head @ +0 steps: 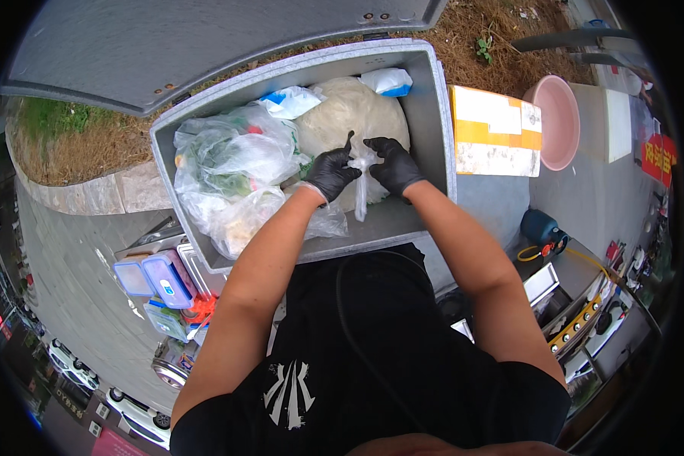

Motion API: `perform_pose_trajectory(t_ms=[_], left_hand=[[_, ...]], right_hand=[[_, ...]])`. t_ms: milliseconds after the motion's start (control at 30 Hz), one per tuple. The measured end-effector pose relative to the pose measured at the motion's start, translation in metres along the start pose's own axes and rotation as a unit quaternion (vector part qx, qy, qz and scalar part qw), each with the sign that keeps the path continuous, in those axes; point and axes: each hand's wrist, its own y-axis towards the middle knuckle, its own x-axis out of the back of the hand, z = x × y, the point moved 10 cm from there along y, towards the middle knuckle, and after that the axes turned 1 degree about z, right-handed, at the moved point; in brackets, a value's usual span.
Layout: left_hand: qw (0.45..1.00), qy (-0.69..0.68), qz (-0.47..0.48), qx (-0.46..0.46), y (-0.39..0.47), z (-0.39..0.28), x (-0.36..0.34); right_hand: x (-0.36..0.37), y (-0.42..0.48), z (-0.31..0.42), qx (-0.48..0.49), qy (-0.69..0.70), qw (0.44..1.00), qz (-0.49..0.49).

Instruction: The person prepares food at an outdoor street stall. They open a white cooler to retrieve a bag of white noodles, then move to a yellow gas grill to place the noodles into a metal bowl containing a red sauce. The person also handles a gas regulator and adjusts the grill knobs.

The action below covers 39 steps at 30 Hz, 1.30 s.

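Observation:
A grey insulated box (444, 142) stands before me with its lid (216, 45) raised. Inside, at the right, lies a large clear plastic bag of pale, doughy-looking stuff (347, 108). Both my hands wear black gloves. My left hand (333, 174) pinches the bag's gathered, knotted-looking neck (361, 188) from the left. Right of the neck is my right hand (395, 165), fingers curled at the plastic; whether it grips is unclear. Clear bags with green and red contents (233, 154) fill the box's left part. Two white-and-blue packs (292, 102) lie along the back.
Right of the box are a taped foam box (496, 154), a pink basin (556, 122) and a teal gas cylinder (538, 225) with a yellow hose. Lidded plastic containers (168, 279) stand at the lower left. A stone kerb (142, 188) runs behind the box's left side.

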Motion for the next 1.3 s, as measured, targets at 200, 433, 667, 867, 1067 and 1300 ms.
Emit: perform_pose_trajectory(t_ms=[200, 433, 667, 867, 1067, 1300], left_hand=[[0.99, 0.135, 0.0, -0.04, -0.002, -0.012, 0.001], [0.873, 0.444, 0.035, -0.2, -0.014, -0.07, -0.024], [0.917, 0.345, -0.014, -0.199, -0.015, -0.057, -0.014], [0.876, 0.457, 0.014, -0.157, -0.006, -0.048, -0.028], [0.88, 0.455, 0.036, -0.133, -0.004, -0.047, -0.027], [0.984, 0.026, -0.179, 0.012, -0.008, 0.015, 0.024]], right_hand=[[-0.008, -0.009, -0.009, 0.042, 0.036, 0.998, -0.043], [-0.015, -0.011, -0.03, -0.033, 0.218, 0.975, -0.027], [-0.027, -0.012, -0.046, -0.099, 0.327, 0.94, 0.012], [-0.034, -0.006, -0.063, -0.114, 0.399, 0.909, 0.047], [-0.031, -0.017, -0.04, -0.123, 0.331, 0.933, 0.068], [-0.026, -0.016, -0.029, -0.039, 0.183, 0.981, 0.056]])
